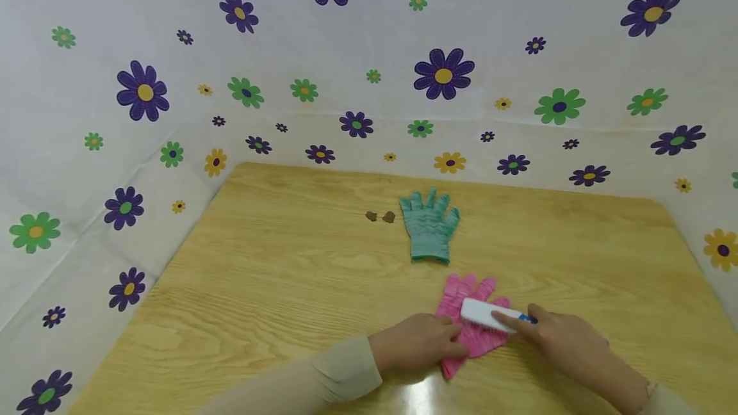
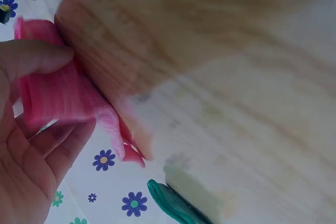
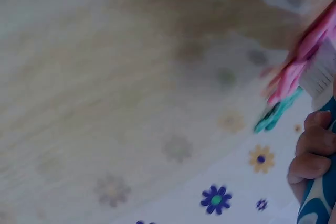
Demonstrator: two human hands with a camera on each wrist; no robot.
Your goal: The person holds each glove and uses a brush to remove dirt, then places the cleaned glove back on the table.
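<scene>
A pink knitted glove (image 1: 481, 341) lies on the table near its front. My left hand (image 1: 421, 341) holds it by the cuff end; in the left wrist view the thumb (image 2: 44, 56) crosses the pink fabric (image 2: 58, 95), with the fingers on its other side. My right hand (image 1: 567, 338) grips a white-headed brush (image 1: 487, 314) by its blue-and-white handle (image 3: 320, 195). The bristles, turned down, meet the glove near its fingers. A green glove (image 1: 429, 229) lies flat beyond the pink one, its fingers pointing away.
Two small brown pieces (image 1: 380, 217) lie left of the green glove. The wood-grain table (image 1: 277, 261) ends at a white flower-printed cloth (image 1: 369, 37) at the back and along the sides.
</scene>
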